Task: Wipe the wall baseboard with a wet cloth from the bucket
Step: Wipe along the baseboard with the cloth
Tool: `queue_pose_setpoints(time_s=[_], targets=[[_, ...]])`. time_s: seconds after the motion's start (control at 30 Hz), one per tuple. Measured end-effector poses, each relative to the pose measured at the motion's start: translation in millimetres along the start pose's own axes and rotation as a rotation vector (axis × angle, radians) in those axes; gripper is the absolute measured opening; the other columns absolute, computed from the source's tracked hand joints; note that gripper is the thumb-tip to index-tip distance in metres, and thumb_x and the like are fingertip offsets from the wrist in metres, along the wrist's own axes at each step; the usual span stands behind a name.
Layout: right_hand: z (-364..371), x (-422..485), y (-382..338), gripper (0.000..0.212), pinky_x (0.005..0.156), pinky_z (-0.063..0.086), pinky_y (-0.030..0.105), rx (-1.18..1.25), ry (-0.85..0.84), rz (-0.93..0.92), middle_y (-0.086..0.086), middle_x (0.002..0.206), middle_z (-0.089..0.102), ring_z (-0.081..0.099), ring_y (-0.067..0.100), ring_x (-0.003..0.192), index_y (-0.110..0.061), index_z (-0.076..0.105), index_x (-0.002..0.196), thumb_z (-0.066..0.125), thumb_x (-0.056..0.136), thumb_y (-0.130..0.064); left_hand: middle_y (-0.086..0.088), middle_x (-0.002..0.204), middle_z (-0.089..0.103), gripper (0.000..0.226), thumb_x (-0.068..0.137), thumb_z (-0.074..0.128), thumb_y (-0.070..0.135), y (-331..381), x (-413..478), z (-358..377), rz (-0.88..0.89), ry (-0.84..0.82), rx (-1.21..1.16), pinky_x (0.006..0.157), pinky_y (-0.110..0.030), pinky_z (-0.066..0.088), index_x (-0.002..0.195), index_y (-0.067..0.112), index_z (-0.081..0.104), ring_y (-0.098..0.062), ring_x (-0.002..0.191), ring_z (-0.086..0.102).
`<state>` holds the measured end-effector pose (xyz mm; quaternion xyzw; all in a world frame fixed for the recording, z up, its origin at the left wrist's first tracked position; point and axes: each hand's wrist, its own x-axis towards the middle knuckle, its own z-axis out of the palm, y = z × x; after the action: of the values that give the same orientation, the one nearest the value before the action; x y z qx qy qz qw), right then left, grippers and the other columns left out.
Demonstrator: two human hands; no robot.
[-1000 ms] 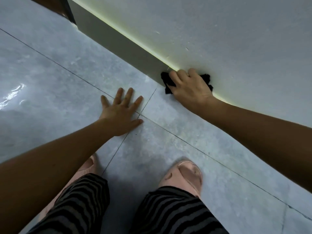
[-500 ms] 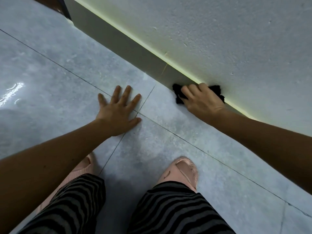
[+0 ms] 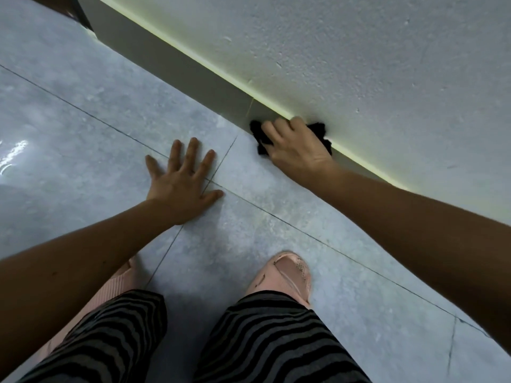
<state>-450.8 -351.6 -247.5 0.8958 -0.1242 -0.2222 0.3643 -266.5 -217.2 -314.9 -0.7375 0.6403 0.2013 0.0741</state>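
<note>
A grey baseboard point(image 3: 177, 60) runs diagonally along the foot of a white textured wall point(image 3: 359, 64). My right hand point(image 3: 297, 145) presses a black cloth point(image 3: 258, 134) flat against the baseboard where it meets the floor; bits of the cloth stick out on both sides of the fingers. My left hand point(image 3: 184, 183) lies flat on the grey floor tile, fingers spread, holding nothing. No bucket is in view.
Grey floor tiles point(image 3: 83, 139) with thin dark joints, a wet shine at the far left point(image 3: 13, 156). My two pink shoes point(image 3: 284, 275) and striped trouser legs point(image 3: 265, 341) are below. A dark door frame point(image 3: 80, 9) stands at the top left.
My right hand first slid the cloth to the right along the baseboard, then back to the left. My left hand has stayed planted on the floor.
</note>
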Motion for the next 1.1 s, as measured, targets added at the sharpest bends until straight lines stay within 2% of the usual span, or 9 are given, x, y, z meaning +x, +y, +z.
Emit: queue_pose_setpoints(time_s=[0.13,0.3,0.37,0.5,0.63,0.73,0.83,0.97,1.1], targets=[[24.1,-57.6,-3.9,0.044,0.066,0.038,0.029,-0.049,-0.149,0.018,-0.002,0.108,0.059,0.054,0.018,0.085,-0.026,0.074,0.091,0.034,0.078,-0.013,-0.004,0.157,-0.026,0.078,0.087,0.018,0.067,16.4,1.3,0.6,0.125,0.024,0.039,0.110,-0.068,0.000,0.147,0.032,-0.017,-0.031,0.144,-0.021],[29.8,-103.6,10.5,0.023,0.066,0.036,0.029,-0.113,-0.210,-0.027,-0.002,0.109,0.055,0.052,0.018,0.090,-0.029,0.072,0.093,0.058,0.076,-0.020,-0.003,0.157,-0.025,0.072,0.091,0.019,0.062,47.6,5.8,-1.2,0.342,-0.013,0.099,0.111,-0.065,-0.003,0.148,0.033,-0.015,-0.029,0.144,-0.021],[20.9,-100.4,17.0,0.031,0.066,0.037,0.028,-0.088,-0.154,0.023,-0.004,0.107,0.057,0.054,0.016,0.089,-0.032,0.072,0.093,0.053,0.074,-0.017,-0.003,0.158,-0.024,0.071,0.091,0.018,0.062,59.1,8.4,0.8,0.379,-0.038,0.109,0.111,-0.065,-0.002,0.147,0.034,-0.015,-0.028,0.145,-0.020],[9.0,-65.5,14.7,0.051,0.066,0.040,0.026,-0.037,-0.008,0.155,-0.007,0.107,0.060,0.057,0.013,0.086,-0.034,0.069,0.104,0.033,0.074,-0.015,-0.004,0.157,-0.024,0.074,0.088,0.013,0.067,67.9,9.9,7.8,0.362,-0.071,0.176,0.109,-0.070,0.002,0.147,0.035,-0.017,-0.031,0.144,-0.021],[14.9,-48.0,9.6,0.037,0.067,0.042,0.027,0.001,0.043,0.118,-0.006,0.107,0.063,0.058,0.014,0.087,-0.032,0.074,0.097,0.044,0.079,-0.019,-0.008,0.157,-0.025,0.076,0.087,0.014,0.067,75.2,8.3,8.1,0.354,-0.048,0.224,0.106,-0.072,0.004,0.147,0.033,-0.018,-0.035,0.144,-0.020],[23.9,-59.8,4.8,0.026,0.067,0.041,0.026,0.030,0.014,0.065,-0.007,0.109,0.063,0.058,0.014,0.088,-0.034,0.074,0.095,0.055,0.081,-0.026,-0.009,0.157,-0.024,0.076,0.086,0.013,0.067,79.3,6.2,10.5,0.328,-0.017,0.225,0.105,-0.072,0.004,0.147,0.032,-0.018,-0.036,0.144,-0.019],[41.9,-89.9,-0.3,0.027,0.066,0.038,0.027,0.037,-0.099,0.050,-0.006,0.111,0.061,0.056,0.015,0.087,-0.032,0.074,0.097,0.055,0.079,-0.025,-0.009,0.157,-0.024,0.076,0.086,0.011,0.067,83.9,6.6,11.9,0.303,-0.011,0.215,0.105,-0.073,0.004,0.146,0.033,-0.019,-0.037,0.144,-0.019],[53.4,-124.2,1.6,0.024,0.066,0.037,0.028,0.051,-0.225,0.085,-0.004,0.110,0.058,0.053,0.017,0.087,-0.034,0.073,0.096,0.068,0.073,-0.030,-0.008,0.157,-0.025,0.076,0.085,0.009,0.068,86.2,8.5,11.8,0.305,-0.009,0.209,0.106,-0.073,0.005,0.145,0.034,-0.020,-0.037,0.143,-0.020],[50.3,-124.2,12.3,0.033,0.068,0.032,0.031,-0.042,-0.134,0.121,0.005,0.112,0.041,0.042,0.021,0.090,-0.034,0.072,0.099,0.055,0.074,-0.020,-0.007,0.156,-0.027,0.075,0.085,0.009,0.067,86.9,9.6,13.7,0.285,-0.032,0.169,0.107,-0.072,0.003,0.145,0.034,-0.022,-0.036,0.142,-0.024]])
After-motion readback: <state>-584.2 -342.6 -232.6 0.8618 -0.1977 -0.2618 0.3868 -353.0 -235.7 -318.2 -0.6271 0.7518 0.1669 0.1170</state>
